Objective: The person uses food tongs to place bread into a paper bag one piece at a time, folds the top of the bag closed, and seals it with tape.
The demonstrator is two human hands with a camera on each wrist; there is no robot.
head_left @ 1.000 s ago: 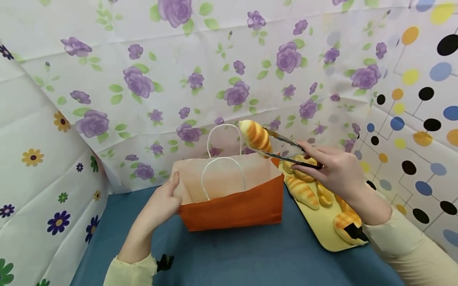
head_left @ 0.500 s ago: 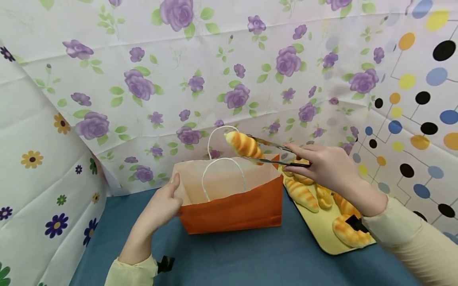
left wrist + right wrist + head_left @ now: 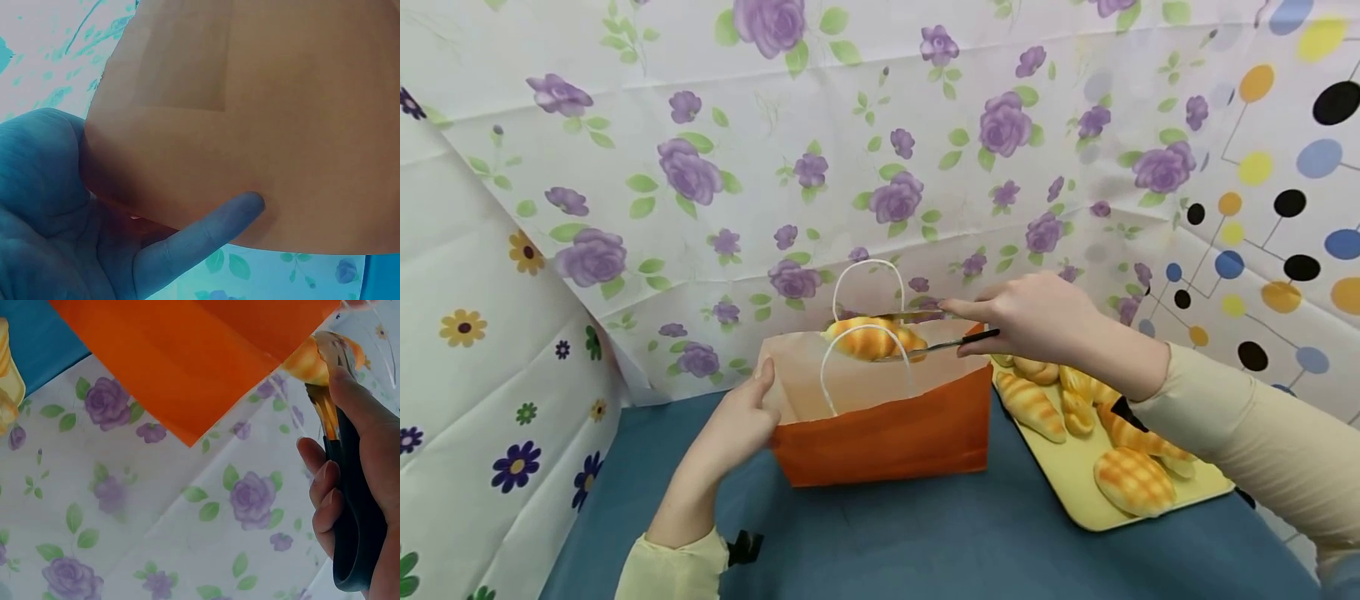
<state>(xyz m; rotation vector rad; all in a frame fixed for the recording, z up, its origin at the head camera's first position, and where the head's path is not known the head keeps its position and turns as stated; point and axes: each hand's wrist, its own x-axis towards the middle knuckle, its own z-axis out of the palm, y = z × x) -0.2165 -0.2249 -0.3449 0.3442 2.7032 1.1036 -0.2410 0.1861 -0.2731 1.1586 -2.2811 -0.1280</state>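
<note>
An orange paper bag [image 3: 887,446] with white cord handles stands with its mouth open. My left hand [image 3: 737,429] pinches its left side edge; the left wrist view has one finger [image 3: 206,234] lying against the bag's pale panel. In my right hand [image 3: 1037,321] are tongs [image 3: 353,544] with black grips and metal arms. Between the tongs' arms is a striped, golden croissant-shaped bread roll [image 3: 861,340], over the bag's mouth and behind the near cord handle. The right wrist view shows part of this roll [image 3: 306,365] beyond the bag's orange side.
Right of the bag lies a yellow tray [image 3: 1067,492] bearing several bread pieces, among them a round cross-hatched bun [image 3: 1135,482]. A blue cloth [image 3: 880,542] covers the table. Flower-print sheeting [image 3: 730,167] hangs behind, and a dotted sheet [image 3: 1285,250] stands at right.
The right hand, tongs and roll have moved left and down, from above the bag's right side to its mouth. The left hand keeps its hold on the bag.
</note>
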